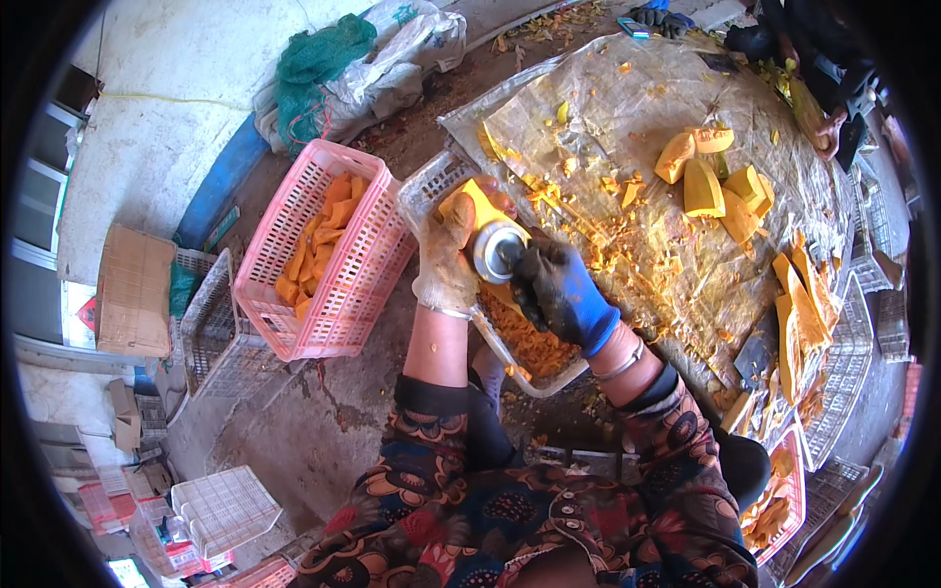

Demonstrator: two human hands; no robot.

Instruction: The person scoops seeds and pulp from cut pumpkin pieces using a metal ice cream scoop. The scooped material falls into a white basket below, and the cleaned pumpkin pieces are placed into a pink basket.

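My left hand [447,253], in a stained whitish glove, grips a piece of pumpkin [476,200] over a pale plastic crate [562,387]. My right hand [566,290], in a blue and black coated glove, holds a round metal tool [494,251] with a shiny rim, its kind unclear. The tool lies against the pumpkin piece and hides part of it. Orange pumpkin scrapings [526,342] fill the crate's near end, beneath my hands.
Left stands a pink plastic crate [323,338] with pumpkin pieces [320,239]. A littered tarp [573,88] at right bears pumpkin chunks [704,189] and long slices [790,331]. Sacks [397,73] lie by the wall; another person's hand [831,134] shows far right.
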